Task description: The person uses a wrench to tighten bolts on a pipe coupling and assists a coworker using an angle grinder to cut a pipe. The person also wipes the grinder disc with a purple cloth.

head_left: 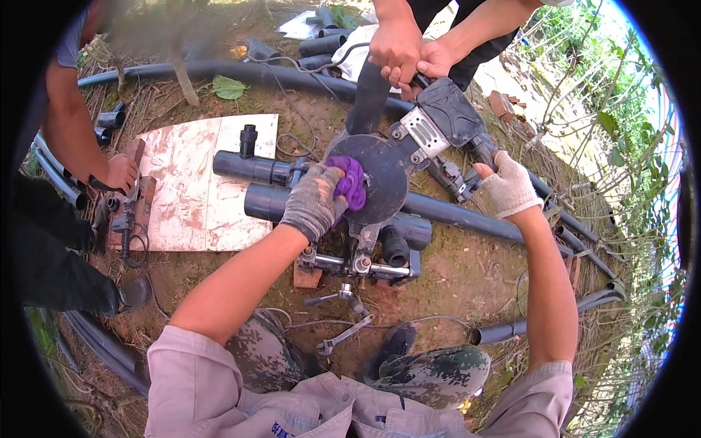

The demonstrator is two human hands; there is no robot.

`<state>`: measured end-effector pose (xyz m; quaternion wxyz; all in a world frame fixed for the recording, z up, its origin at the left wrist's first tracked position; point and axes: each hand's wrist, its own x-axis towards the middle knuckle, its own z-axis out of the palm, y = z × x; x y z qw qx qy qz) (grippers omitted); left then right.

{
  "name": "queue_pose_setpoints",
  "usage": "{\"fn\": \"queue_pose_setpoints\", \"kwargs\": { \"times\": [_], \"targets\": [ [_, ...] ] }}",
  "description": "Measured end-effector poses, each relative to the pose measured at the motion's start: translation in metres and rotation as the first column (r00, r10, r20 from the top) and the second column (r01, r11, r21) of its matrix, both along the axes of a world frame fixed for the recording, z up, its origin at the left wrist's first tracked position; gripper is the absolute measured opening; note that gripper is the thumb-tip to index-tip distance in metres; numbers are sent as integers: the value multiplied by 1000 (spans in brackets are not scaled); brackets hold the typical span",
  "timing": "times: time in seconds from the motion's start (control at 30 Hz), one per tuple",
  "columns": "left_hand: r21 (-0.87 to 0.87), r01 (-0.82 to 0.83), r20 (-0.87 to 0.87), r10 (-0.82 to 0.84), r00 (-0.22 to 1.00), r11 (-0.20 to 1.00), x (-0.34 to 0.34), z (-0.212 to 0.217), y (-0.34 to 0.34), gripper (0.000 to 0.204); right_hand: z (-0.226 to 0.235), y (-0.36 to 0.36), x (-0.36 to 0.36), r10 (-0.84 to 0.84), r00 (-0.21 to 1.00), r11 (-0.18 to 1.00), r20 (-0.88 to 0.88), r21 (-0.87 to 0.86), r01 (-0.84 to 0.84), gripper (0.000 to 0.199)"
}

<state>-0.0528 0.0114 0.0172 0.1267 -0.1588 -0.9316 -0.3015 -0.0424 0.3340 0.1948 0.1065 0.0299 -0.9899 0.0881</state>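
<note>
My left hand (pixel 310 203), in a worn grey glove, is closed on a bunched purple cloth (pixel 353 182) and presses it to the left part of a round dark heating plate (pixel 387 179). My right hand (pixel 511 191), in a pale fingerless-looking glove, curls around a dark bar (pixel 482 150) beside the plate's black housing (pixel 447 109). Another person's two hands (pixel 409 55) grip the housing's handle from the far side. Below the plate a metal pipe clamp frame (pixel 363 252) sits on the ground, with black pipes (pixel 456 212) on both sides.
A muddy white board (pixel 197 190) lies at left, under a black pipe with a tee (pixel 248 164). Another person's hand (pixel 120 174) rests near a power tool (pixel 125 219). A wrench (pixel 343 336) and cables lie before me. Long pipes (pixel 241 71) and brush (pixel 628 131) border the area.
</note>
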Motion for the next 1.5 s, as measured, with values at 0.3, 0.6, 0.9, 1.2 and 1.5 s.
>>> {"fn": "queue_pose_setpoints", "kwargs": {
  "times": [0.3,0.6,0.9,1.2,1.5],
  "targets": [
    [124,-47,-243,77,967,991,-41,50,-15,45,7,-5,4,-39,999,999,18,2,39,42],
    [-375,209,337,-77,938,903,32,4,21,44,5,-2,5,-87,995,996,54,-26,88,45],
    [120,113,-346,-65,936,986,-11,37,18,37,1,-5,1,-12,1000,1000,11,-16,12,43],
    [62,135,-312,-109,944,989,86,23,-92,33,1,4,2,-22,999,998,47,-50,25,42],
    [-239,-439,331,498,801,866,215,-113,-248,32,19,-18,26,105,983,945,-152,-294,-146,37]
  ]
}}
